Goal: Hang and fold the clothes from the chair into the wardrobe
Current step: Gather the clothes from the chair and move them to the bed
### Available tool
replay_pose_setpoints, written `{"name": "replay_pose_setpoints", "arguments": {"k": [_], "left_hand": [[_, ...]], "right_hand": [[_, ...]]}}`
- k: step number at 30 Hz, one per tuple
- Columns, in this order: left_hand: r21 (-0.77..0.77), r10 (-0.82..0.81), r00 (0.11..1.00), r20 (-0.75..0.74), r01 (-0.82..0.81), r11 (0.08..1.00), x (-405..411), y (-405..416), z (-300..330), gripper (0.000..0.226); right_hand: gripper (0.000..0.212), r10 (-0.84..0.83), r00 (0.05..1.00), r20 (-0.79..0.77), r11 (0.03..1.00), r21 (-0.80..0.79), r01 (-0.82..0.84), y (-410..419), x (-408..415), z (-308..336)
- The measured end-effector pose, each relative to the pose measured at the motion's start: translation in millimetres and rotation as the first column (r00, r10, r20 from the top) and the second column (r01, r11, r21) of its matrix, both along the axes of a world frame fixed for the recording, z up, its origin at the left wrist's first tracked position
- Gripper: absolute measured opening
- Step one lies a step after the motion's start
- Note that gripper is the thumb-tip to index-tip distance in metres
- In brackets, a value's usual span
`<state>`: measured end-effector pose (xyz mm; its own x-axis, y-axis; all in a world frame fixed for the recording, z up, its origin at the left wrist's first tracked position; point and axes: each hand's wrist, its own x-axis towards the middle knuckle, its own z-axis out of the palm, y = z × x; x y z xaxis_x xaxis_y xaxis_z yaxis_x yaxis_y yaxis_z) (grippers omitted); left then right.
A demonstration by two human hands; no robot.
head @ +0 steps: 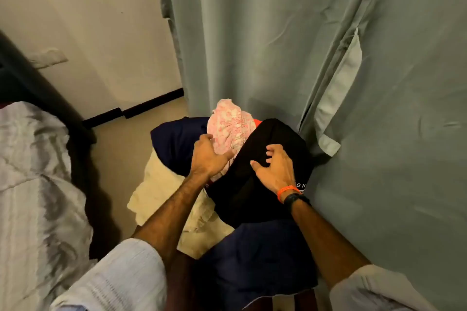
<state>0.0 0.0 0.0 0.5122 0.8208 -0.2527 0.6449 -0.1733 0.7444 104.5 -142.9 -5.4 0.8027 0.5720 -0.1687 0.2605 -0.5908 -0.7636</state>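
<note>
Left hand [211,156] grips the soft pink garment [231,125]; right hand [274,166], fingers spread and released, presses the limp black shirt [255,184], best gathered in bunches.

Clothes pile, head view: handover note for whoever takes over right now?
Left hand: on the pink floral garment, fingers curled over it; firm grip unclear.
Right hand: fingers spread, touching the black garment, no grip.
Pile: pink, black, navy and cream clothes heaped together; chair hidden underneath. Grey curtain hangs shut behind.
Done: nothing visibly hung or folded.
Left: lift each item, hang or fold, put away.
</note>
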Motion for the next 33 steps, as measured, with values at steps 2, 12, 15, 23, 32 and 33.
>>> {"name": "replay_pose_setpoints", "arguments": {"k": [2,12,15,23,32,33], "left_hand": [[0.085,0.072,0.997,0.029,-0.074,0.994,19.7,5.6,-0.8,0.09],[-0.071,-0.017,0.999,0.04,0.019,0.997,38.1,33.7,20.0,0.013],[-0.227,0.047,0.98,0.191,-0.003,0.974,16.1,35.4,40.9,0.014],[-0.744,0.588,0.69,0.423,-0.106,0.66,-41.9,59.5,31.8,0.033],[-0.087,0.385,0.922,-0.045,-0.388,0.918,-29.5,79.7,-5.0,0.092],[-0.086,0.416,0.908,-0.04,-0.418,0.904,-22.2,74.6,1.3,0.1]], "right_hand": [[0.062,-0.047,0.998,0.036,0.999,-0.019,0.047,9.9,6.4,-5.6],[0.092,-0.288,0.942,0.173,0.95,-0.069,0.304,44.0,9.2,-16.5],[0.11,-0.372,0.918,0.137,0.913,-0.121,0.388,51.3,9.6,-16.6],[0.083,-0.467,0.884,0.023,0.879,-0.094,0.467,58.2,17.2,-11.0],[0.041,-0.509,0.841,-0.183,0.845,0.081,0.529,39.0,25.5,-5.7],[0.04,-0.511,0.838,-0.191,0.839,0.104,0.535,38.6,25.4,-5.7]]}}
